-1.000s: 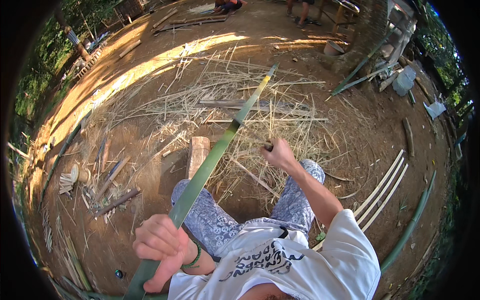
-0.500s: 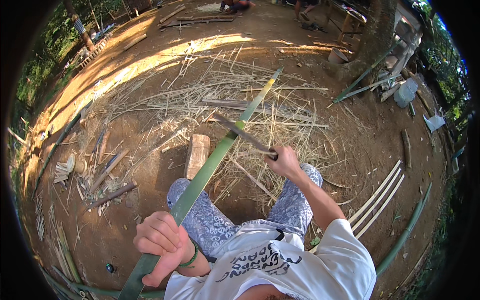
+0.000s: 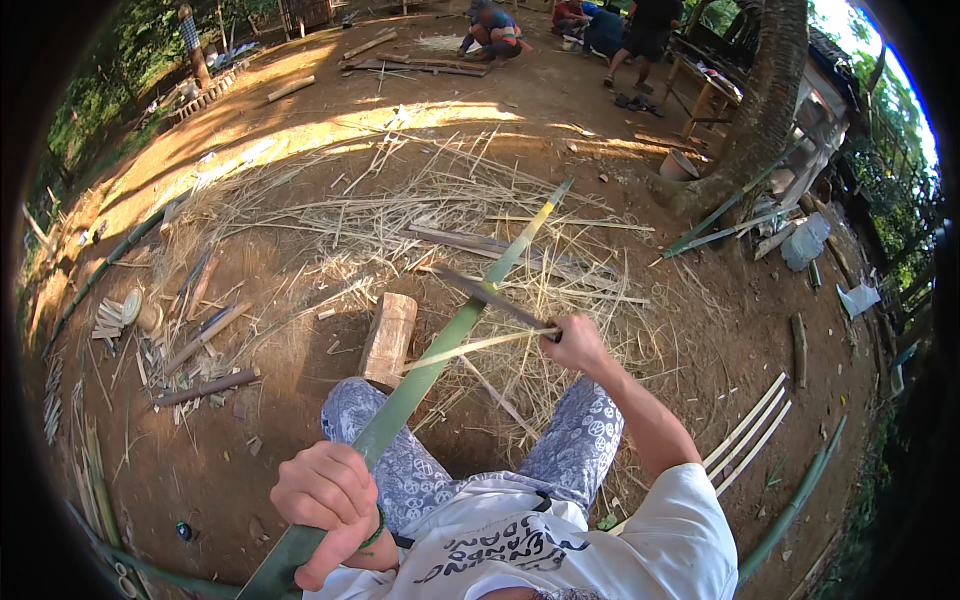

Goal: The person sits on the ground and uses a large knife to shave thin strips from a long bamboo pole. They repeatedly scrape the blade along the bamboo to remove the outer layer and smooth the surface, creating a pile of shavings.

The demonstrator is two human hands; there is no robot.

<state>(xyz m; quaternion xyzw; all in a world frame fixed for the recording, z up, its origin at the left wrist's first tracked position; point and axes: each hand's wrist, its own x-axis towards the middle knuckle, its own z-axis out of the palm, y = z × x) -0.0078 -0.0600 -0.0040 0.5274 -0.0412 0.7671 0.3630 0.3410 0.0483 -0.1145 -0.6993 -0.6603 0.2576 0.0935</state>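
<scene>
My left hand (image 3: 325, 490) is wrapped round the lower end of a long green split bamboo strip (image 3: 408, 395). The strip slants up and away between my knees to a pointed far end with a yellow band. My right hand (image 3: 577, 345) grips the handle of a long dark-bladed knife (image 3: 515, 312), whose blade lies across the strip beyond its middle. A thin pale shaving (image 3: 490, 341) stretches from near the knife handle over the strip to its left side. Left of the strip, a short wooden block (image 3: 388, 338) rests on the ground by my knee.
Loose bamboo shavings (image 3: 350, 215) cover the ground ahead. Several pale slats (image 3: 748, 425) and a green pole (image 3: 800, 505) lie at my right. Wood offcuts (image 3: 210, 340) lie at the left. Farther off are a crouching person (image 3: 492, 35), other people, a tree trunk (image 3: 765, 95) and a bucket (image 3: 679, 166).
The view has tilted up, showing more of the people far off. A pale shaving now spans from the knife handle across the strip. Both hands keep their grips.
</scene>
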